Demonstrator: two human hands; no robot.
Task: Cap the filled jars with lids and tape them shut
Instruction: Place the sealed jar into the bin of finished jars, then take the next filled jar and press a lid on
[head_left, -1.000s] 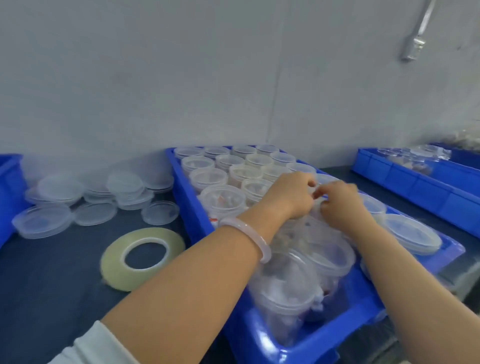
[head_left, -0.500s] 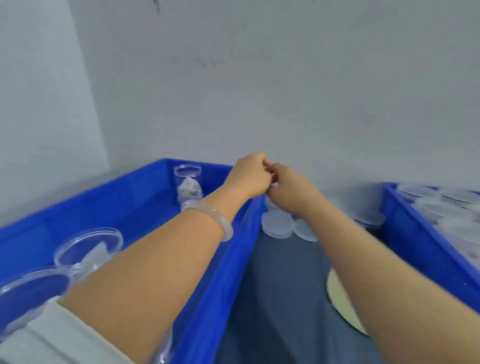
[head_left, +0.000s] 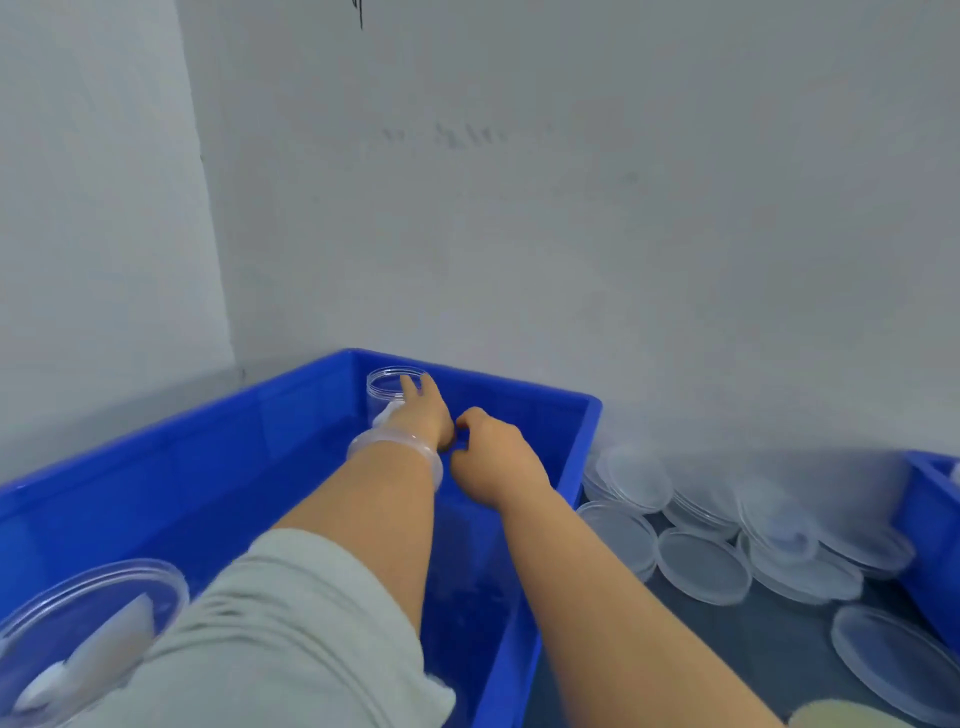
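Left hand at clear plastic jar, far corner of blue plastic bin.
Its fingers, bunched before, are straight; right hand curls beside it, grip unclear.

Clear jar upright in bin far corner, loose lids piled rt

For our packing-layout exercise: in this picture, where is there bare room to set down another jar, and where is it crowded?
Free: the floor of the blue bin, left of the left forearm, between the far-corner jar and the near jar. Crowded: the dark table between that bin and the second bin, heaped with clear lids, bare only in front.
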